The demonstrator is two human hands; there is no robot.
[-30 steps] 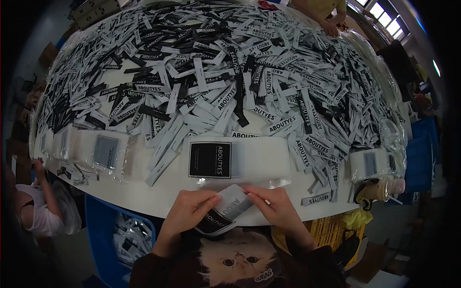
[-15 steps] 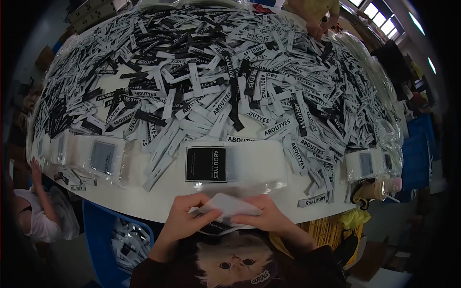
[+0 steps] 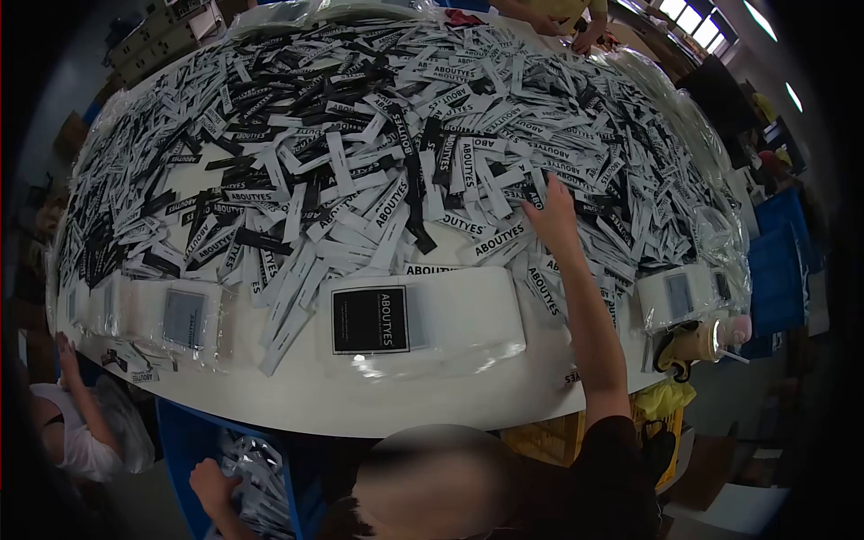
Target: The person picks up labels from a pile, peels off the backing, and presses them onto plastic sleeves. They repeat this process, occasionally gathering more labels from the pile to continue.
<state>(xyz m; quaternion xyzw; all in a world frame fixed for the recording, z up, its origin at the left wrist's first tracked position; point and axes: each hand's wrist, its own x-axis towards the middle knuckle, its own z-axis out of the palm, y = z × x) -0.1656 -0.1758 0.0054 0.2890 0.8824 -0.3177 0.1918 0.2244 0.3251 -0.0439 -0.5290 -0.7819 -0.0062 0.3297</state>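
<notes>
My right hand reaches far over the table and touches the pile of slim black and white ABOUTYES strips. Its thumb and fingers are apart beside a black strip, with no strip clearly gripped. At the lower left, my left hand is over the blue bin, thumb away from the fingers, nothing visible in it. Clear packets of strips lie inside that bin. In front of me rests a stack of clear plastic bags, its top one bearing a black ABOUTYES panel.
More bag stacks lie at the left and right. A drink cup stands near the right edge, above a yellow crate. Another person's hands are at the far side; a person's arm shows at left.
My hands were together before me, holding a pale bag. Now the left has moved down-left to the blue bin and the right forward onto the strips. The bag has left my hands.
</notes>
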